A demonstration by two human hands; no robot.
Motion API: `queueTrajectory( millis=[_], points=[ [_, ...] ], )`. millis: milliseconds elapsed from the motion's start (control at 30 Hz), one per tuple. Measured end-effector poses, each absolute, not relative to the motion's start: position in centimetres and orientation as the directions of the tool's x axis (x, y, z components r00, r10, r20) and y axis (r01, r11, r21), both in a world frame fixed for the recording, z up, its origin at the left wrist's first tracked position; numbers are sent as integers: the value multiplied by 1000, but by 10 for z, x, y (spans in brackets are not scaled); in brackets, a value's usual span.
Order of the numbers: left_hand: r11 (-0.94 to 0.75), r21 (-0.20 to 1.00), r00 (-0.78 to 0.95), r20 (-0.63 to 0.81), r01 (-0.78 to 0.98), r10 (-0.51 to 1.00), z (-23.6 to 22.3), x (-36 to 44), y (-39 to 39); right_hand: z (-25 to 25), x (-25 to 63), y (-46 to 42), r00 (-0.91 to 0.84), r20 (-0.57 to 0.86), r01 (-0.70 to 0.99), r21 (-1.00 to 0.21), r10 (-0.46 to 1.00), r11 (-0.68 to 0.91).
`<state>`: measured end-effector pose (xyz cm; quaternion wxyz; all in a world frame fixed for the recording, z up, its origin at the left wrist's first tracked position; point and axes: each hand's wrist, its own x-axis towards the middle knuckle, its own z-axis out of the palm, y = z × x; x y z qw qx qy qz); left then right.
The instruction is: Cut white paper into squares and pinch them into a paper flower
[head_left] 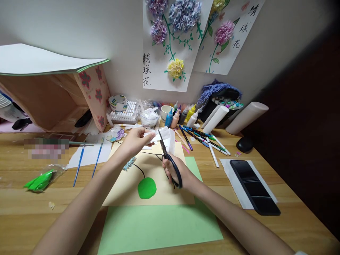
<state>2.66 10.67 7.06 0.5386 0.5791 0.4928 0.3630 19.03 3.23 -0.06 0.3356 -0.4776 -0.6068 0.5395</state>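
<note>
My left hand (135,140) pinches a folded piece of white tissue paper (166,139) above the desk. My right hand (177,173) grips black-handled scissors (170,159), whose blades point up and reach into the tissue's lower edge. Under both hands lies a cream sheet (156,184) with a drawn black stem, a round green leaf (147,187) and a small bluish paper flower (129,163). The cream sheet rests on a light green sheet (159,226).
Markers (202,138) and paint bottles (180,115) crowd the back of the wooden desk (32,209). A black phone (253,186) lies on white paper at the right, near a black mouse (244,143). Two blue brushes (89,161) and a green bag (39,180) sit at the left.
</note>
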Motion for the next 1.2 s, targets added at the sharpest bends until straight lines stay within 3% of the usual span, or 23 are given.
queueTrajectory(
  millis=[233,433,633,833,1033,1200],
  points=[
    [80,980,246,-125,183,961,72,22,109,2,187,32,-271,-220,166,-970,937,-179],
    [46,977,297,-108,208,949,71,27,105,7,184,43,-300,-242,-77,-958,923,-276],
    [34,979,427,-119,202,896,63,36,97,12,187,49,-152,-59,-161,-983,987,-84],
    [96,974,344,-163,203,925,71,35,97,15,193,54,-1,19,-188,-982,1000,18],
    [-22,982,151,-7,186,989,74,26,105,19,188,41,-224,-182,-151,-964,958,-218],
    [-114,979,-10,117,170,993,67,22,110,15,182,25,-411,-183,87,-983,893,-161]
  ],
)
